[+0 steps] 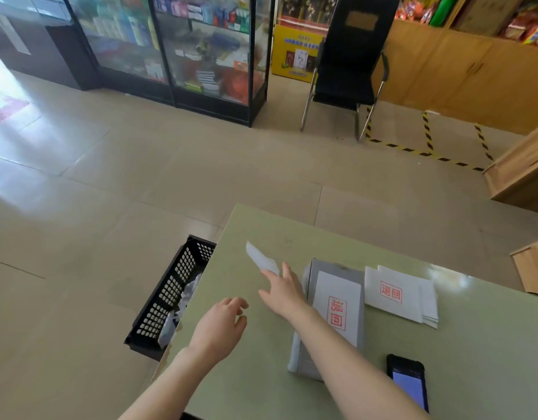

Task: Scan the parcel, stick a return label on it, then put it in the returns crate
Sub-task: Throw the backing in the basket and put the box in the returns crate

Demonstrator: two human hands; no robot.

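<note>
Parcel (331,316), grey, lies labelled on the green counter (473,344). Right hand (284,291) pinches a white paper strip (260,258); left hand (221,325) hovers loosely open beside the black returns crate (168,294).
</note>
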